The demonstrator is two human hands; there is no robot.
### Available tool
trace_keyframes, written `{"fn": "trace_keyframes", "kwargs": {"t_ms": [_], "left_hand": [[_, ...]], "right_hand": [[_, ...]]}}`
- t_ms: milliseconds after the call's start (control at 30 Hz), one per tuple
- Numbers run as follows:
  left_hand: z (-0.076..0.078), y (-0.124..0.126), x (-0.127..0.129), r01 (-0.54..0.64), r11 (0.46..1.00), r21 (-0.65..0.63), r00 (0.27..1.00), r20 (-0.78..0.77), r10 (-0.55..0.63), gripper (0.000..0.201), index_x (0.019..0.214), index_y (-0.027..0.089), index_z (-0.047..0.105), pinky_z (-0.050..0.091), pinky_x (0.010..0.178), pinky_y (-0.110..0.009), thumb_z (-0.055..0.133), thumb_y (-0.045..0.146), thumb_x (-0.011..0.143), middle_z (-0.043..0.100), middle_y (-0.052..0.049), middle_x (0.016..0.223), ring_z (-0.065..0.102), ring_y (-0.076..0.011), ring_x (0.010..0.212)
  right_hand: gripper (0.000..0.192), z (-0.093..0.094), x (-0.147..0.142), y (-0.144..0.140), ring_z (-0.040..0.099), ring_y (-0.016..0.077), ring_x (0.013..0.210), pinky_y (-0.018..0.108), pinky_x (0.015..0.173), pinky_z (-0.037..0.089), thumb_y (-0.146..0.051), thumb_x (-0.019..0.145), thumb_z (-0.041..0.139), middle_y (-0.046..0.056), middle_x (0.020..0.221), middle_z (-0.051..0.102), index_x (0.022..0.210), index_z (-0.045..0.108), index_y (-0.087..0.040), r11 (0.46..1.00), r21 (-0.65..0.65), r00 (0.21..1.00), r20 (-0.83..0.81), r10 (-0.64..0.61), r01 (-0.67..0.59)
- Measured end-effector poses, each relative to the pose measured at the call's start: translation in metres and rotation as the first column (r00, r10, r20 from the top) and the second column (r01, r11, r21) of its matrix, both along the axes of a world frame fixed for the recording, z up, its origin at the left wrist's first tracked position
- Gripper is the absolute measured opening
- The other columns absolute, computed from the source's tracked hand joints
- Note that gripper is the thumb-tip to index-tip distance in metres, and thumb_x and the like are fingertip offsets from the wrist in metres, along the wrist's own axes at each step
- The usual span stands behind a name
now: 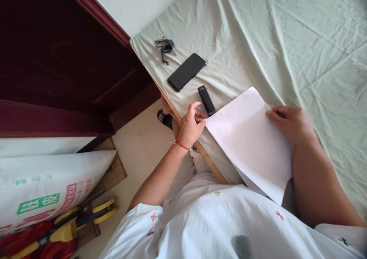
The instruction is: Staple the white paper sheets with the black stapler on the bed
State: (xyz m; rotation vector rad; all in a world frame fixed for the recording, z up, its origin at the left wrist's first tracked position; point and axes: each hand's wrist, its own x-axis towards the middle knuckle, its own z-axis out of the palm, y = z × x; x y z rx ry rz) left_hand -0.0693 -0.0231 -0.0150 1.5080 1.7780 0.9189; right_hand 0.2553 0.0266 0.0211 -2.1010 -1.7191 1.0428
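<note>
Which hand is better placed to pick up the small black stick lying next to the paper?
Left, probably. The left hand sits right beside the black stick; the right hand rests on the paper, farther away.

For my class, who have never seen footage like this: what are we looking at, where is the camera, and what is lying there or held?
There is no machine: a camera worn on a person's head looks down at their two bare hands. The left hand pinches one corner of a white sheet of paper; the right hand presses on its far edge. The paper lies on a bed's pale green sheet. Beside it lie a black phone, a small black stick-shaped device and a bunch of keys.
</note>
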Motion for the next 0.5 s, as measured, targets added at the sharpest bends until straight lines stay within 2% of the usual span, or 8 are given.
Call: {"fn": "trace_keyframes", "kwargs": {"t_ms": [100, 167, 300, 500], "left_hand": [[-0.008, -0.006, 0.006, 0.015, 0.987, 0.158, 0.993, -0.116, 0.004, 0.052, 0.141, 0.024, 0.056, 0.058, 0.082, -0.031, 0.069, 0.018, 0.091, 0.075, -0.003, 0.103, 0.067, -0.0135, 0.075], [-0.013, -0.010, 0.008, 0.027, 0.975, 0.219, 0.986, -0.166, 0.010, 0.045, 0.143, 0.023, 0.057, 0.058, 0.083, -0.031, 0.065, 0.029, 0.099, 0.074, -0.005, 0.105, 0.066, -0.0143, 0.077], [-0.017, -0.014, 0.011, 0.065, 0.966, 0.251, 0.980, -0.201, -0.014, 0.050, 0.148, 0.023, 0.057, 0.057, 0.083, -0.030, 0.053, 0.051, 0.107, 0.074, -0.007, 0.107, 0.066, -0.0151, 0.079], [-0.016, -0.012, 0.009, 0.145, 0.946, 0.291, 0.962, -0.266, -0.066, 0.052, 0.145, 0.023, 0.065, 0.055, 0.096, -0.034, 0.044, 0.054, 0.108, 0.072, -0.013, 0.117, 0.069, -0.0215, 0.101]], "right_hand": [[0.028, -0.003, 0.001, -0.001, 0.044, 0.0134, 0.056, 0.029, 0.052, 0.033, -0.045, 0.084, 0.063, 0.000, 0.061, 0.053, 0.083, 0.073, -0.019, 0.999, -0.015, 0.997, -0.071, -0.043, 0.042], [0.026, -0.003, 0.001, -0.002, 0.041, 0.0125, 0.053, 0.028, 0.050, 0.031, -0.044, 0.083, 0.065, -0.001, 0.057, 0.049, 0.083, 0.073, -0.019, 0.997, -0.019, 0.991, -0.111, -0.077, 0.076], [0.021, -0.002, -0.001, -0.003, 0.038, 0.0115, 0.049, 0.028, 0.047, 0.031, -0.040, 0.082, 0.066, -0.004, 0.050, 0.040, 0.082, 0.072, -0.019, 0.989, -0.016, 0.976, -0.160, -0.150, 0.150], [0.018, 0.005, -0.007, -0.003, 0.036, 0.0103, 0.044, 0.027, 0.043, 0.030, -0.037, 0.080, 0.068, -0.005, 0.051, 0.042, 0.083, 0.071, -0.020, 0.970, -0.063, 0.948, -0.205, -0.243, 0.235]]}}
